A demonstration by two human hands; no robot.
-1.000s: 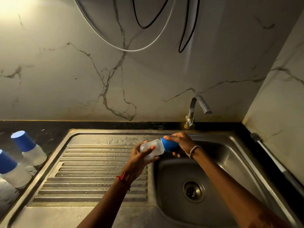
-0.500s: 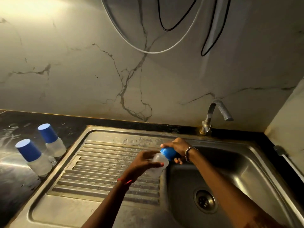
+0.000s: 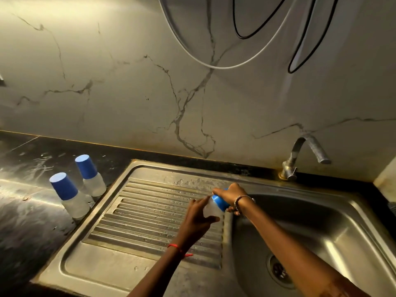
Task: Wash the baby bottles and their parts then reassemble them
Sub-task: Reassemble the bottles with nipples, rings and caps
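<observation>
I hold one bottle [image 3: 209, 210] above the ridge between the draining board [image 3: 150, 213] and the sink [image 3: 325, 232]. Its long axis slants from my left hand [image 3: 196, 220], whose grip curls round the clear body, up-right to my right hand [image 3: 232, 195], whose grip wraps the blue cap [image 3: 219, 203]. The right hand is nearer the cap, so I judge any twisting falls to it. I count three bottles and three caps. The near bottle [image 3: 71, 202] and far bottle [image 3: 93, 183] stand capped on the desk [image 3: 32, 215], well apart leftward.

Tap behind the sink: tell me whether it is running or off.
Off. No stream falls from the spout of the tap into the sink basin beneath it.
</observation>
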